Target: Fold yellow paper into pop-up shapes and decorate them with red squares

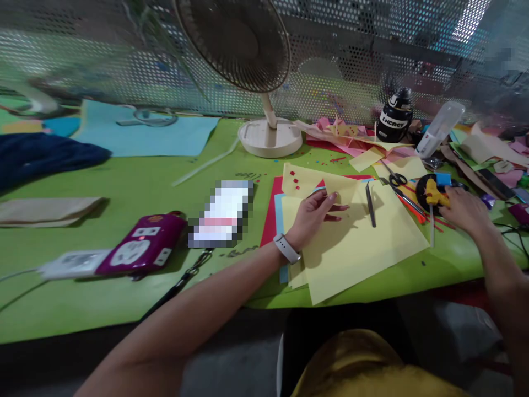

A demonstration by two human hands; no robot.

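My left hand (314, 216), with a white band (286, 248) on the wrist, hovers over pale yellow paper sheets (355, 259). Its fingers are partly spread; I make out nothing held. Black tweezers (371, 205) lie on the paper just right of it. Small red pieces (295, 180) dot the upper yellow sheet, and red and blue sheets show beneath. My right hand (469, 209) grips a yellow glue gun (433, 193) at a round black holder (421, 190); a pale glue stick (432, 226) hangs from it. The fingertips are partly hidden.
Scissors (397, 178) and a craft knife (409, 201) lie between the hands. A fan (270, 144), a black bottle (394, 118) and a clear bottle (440, 129) stand behind, among paper scraps. To the left are a phone (223, 212) and a purple power strip (146, 242).
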